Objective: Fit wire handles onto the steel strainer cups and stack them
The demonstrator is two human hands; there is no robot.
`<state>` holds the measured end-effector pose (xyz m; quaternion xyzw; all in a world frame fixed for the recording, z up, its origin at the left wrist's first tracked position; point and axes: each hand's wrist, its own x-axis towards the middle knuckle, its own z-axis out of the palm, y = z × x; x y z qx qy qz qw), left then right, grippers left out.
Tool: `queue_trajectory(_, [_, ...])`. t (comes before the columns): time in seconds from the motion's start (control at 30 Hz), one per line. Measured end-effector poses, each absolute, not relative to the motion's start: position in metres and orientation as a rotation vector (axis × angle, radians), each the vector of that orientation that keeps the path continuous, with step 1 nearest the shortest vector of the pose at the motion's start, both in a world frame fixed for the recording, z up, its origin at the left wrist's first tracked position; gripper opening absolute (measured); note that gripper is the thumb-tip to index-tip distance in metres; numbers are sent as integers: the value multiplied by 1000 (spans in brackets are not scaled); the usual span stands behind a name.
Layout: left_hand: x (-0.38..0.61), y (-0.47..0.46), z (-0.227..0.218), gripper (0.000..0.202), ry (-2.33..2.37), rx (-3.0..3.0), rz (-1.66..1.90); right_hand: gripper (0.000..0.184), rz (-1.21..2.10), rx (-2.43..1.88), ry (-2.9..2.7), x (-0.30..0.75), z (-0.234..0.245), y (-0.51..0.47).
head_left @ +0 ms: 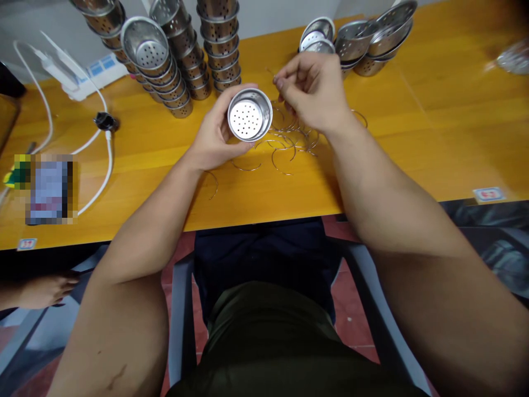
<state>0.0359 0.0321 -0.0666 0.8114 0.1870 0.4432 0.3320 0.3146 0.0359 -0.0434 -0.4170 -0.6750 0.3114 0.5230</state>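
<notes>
My left hand (215, 135) is wrapped round a small perforated steel strainer cup (249, 114), its open mouth facing me, held just above the yellow table (413, 138). My right hand (312, 88) is beside it on the right, fingers pinched on a thin wire ring (271, 73) that barely shows near the cup's rim. Under and between the hands lies a loose pile of wire rings (289, 138).
Several tall stacks of the same strainer cups (173, 49) stand at the back left. Nested steel bowls (372, 38) lie at the back right. A white power strip (82, 77) and cable (105, 165) run on the left. Another person's hand (45, 289) is at lower left.
</notes>
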Motion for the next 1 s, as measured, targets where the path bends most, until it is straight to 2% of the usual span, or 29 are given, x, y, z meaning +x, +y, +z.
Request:
queue_trajectory(0.07, [36,46,-80,101,446,2157,1226,53,640,-941,-1609,323,-52,54])
queue_trajectory(0.13, [36,60,-93,106,437,2217,1327,63,580,-927,-1605,329,-59,67])
queue_trajectory(0.37, [30,70,-93,90,549,2253,1582,84,546,-796,-1657,320,-65,67])
queue_trajectory(0.47, [29,67,-88,85,618,2167,1502,84,550,-741,-1685,313,-64,62])
queue_trajectory(0.63, [33,74,-97,100,616,2052,1487,77,586,-674,-1669,306,-65,57])
queue_trajectory(0.77, [38,83,-112,97,498,2047,1528,86,551,-707,-1676,304,-65,56])
queue_trajectory(0.87, [39,85,-118,90,448,2061,1529,86,523,-723,-1646,306,-65,58])
queue_trajectory(1.0, [32,79,-108,98,537,2122,1392,85,495,-741,-1621,310,-66,62])
